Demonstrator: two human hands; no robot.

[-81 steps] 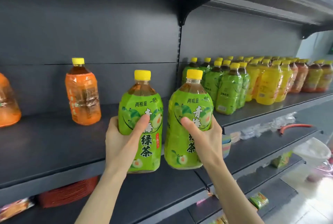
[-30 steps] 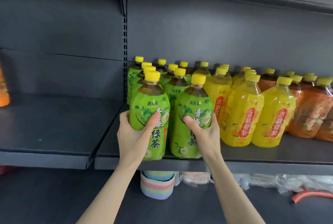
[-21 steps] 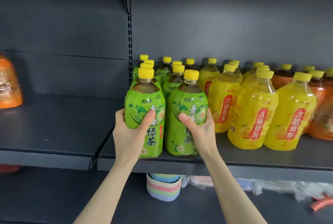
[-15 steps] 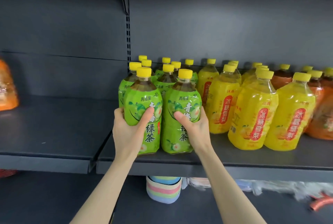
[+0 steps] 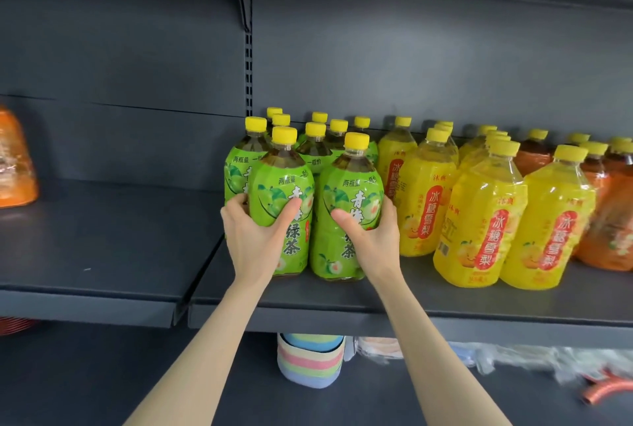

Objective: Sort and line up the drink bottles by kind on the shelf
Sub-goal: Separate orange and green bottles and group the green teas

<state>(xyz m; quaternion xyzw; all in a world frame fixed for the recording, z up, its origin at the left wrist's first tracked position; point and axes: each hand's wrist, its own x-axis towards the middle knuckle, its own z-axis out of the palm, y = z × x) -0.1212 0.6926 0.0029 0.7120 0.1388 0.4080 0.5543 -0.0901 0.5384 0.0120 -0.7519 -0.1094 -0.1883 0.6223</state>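
Note:
Two green tea bottles with yellow caps stand side by side at the front of the green group on the dark shelf. My left hand wraps the left green bottle. My right hand wraps the right green bottle. Both bottles rest upright on the shelf board, touching the green bottles behind them. To the right stand yellow pear drink bottles, then orange-brown bottles at the far right.
The left shelf section holds one orange bottle at the far left edge. Below, a striped stack of cups, crumpled plastic wrap and a red hook-shaped item lie on the lower shelf.
Both hands carried the two green bottles from the left section to the right and set them down in front of the green group, pushing them back against it.

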